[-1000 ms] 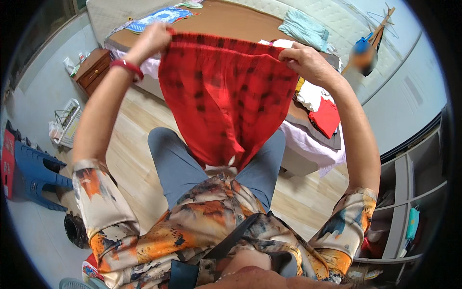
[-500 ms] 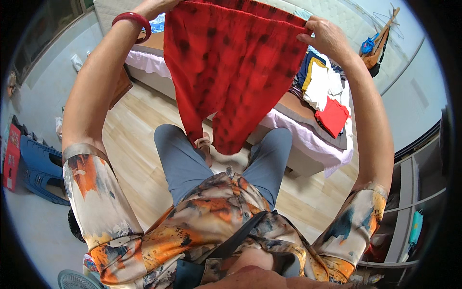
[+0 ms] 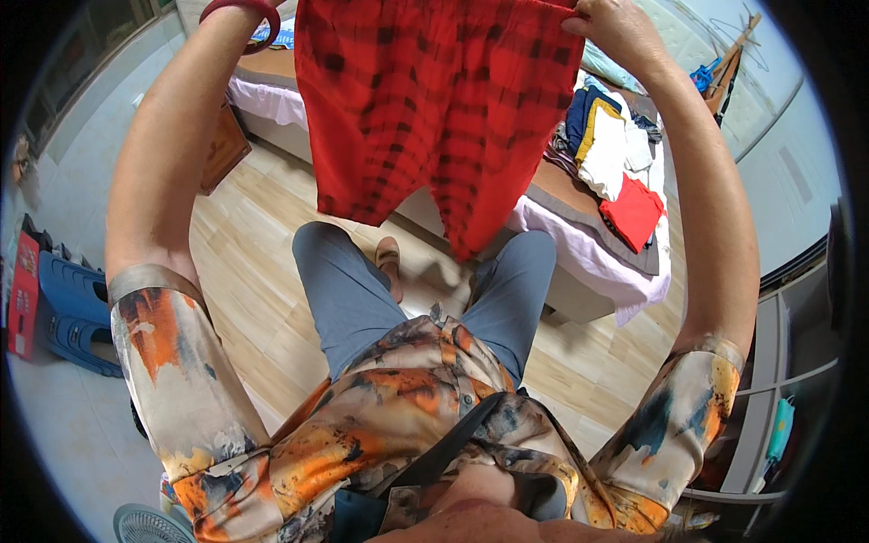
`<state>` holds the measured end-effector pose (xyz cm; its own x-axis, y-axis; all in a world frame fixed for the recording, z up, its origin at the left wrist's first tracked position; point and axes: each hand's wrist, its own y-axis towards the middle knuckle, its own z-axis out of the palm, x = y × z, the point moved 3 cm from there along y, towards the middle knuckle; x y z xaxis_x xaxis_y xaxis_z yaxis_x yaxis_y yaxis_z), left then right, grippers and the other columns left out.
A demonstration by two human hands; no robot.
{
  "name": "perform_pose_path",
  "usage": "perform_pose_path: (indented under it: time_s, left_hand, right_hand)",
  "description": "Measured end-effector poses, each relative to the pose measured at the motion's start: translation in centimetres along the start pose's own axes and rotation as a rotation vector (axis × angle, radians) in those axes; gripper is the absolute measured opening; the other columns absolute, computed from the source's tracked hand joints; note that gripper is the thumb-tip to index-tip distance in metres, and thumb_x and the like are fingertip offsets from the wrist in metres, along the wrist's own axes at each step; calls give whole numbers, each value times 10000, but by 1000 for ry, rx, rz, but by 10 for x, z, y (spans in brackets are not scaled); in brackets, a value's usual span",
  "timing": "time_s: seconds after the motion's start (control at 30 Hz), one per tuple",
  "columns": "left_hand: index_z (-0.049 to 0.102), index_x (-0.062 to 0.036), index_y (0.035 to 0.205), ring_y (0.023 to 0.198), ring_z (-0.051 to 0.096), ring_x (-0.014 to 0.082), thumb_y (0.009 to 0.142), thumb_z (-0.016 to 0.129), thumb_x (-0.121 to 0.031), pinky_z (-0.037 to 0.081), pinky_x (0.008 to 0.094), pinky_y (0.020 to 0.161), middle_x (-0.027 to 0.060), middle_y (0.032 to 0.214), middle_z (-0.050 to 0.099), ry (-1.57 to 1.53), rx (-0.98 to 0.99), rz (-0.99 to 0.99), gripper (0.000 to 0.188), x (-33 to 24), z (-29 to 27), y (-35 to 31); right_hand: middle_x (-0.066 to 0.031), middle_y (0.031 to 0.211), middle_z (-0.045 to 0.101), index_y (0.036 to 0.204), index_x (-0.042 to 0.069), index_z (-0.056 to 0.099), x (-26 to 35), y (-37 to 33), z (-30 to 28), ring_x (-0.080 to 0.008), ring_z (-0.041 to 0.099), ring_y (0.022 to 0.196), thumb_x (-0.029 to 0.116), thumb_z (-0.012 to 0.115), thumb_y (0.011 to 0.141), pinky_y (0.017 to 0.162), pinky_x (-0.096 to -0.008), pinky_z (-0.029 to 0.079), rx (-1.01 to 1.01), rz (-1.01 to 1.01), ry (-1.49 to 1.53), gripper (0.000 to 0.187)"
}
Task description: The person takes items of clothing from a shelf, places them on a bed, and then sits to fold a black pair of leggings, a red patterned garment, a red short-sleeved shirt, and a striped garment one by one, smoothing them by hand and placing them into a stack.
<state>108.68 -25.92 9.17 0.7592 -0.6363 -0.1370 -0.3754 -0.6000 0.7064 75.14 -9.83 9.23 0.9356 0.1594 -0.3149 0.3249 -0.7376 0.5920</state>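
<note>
A pair of red pants [image 3: 434, 109] with dark blotchy bands hangs spread out in front of me, its two legs dangling toward my knees. At the waist's right corner my right hand [image 3: 620, 34] is closed, pinching the fabric between thumb and fingers. My left arm reaches up to the garment's other side, a dark red bangle [image 3: 272, 20] around its wrist. The left hand itself lies beyond the top edge, so its fingers are hidden. The upper waistband is also cut off there.
Behind the pants stands a bed with a pinkish sheet [image 3: 588, 267]. On its right part lie folded clothes, among them a red piece [image 3: 634, 214] and a white one [image 3: 602, 163]. Blue stools [image 3: 77, 312] stand far left, a fan [image 3: 149, 525] lower left, a grey shelf [image 3: 769, 425] right.
Both hands have risen and moved slightly apart, lifting the pants higher and stretching them wider. The legs hang farther apart, and the left hand has passed out of the top of the picture.
</note>
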Motion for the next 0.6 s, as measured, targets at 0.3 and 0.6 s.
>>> perform_pose_path:
  time_s: [0.3, 0.6]
  left_hand:
    - [647, -40, 966, 807, 620, 381, 706, 514, -48, 502, 438, 684, 228, 837, 638, 721, 750, 73, 293, -42, 88, -112]
    - [639, -12, 809, 438, 547, 150, 763, 521, -98, 409, 289, 399, 72, 547, 573, -40, 438, -428, 153, -34, 35, -79]
  right_hand:
    - [-138, 760, 605, 714, 40, 604, 13, -52, 114, -314, 617, 712, 187, 633, 747, 654, -393, 504, 195, -544, 132, 154]
    - [-178, 866, 639, 885, -5, 627, 0, -29, 72, -318, 623, 818, 209, 632, 770, 732, -400, 481, 22, -23, 440, 242]
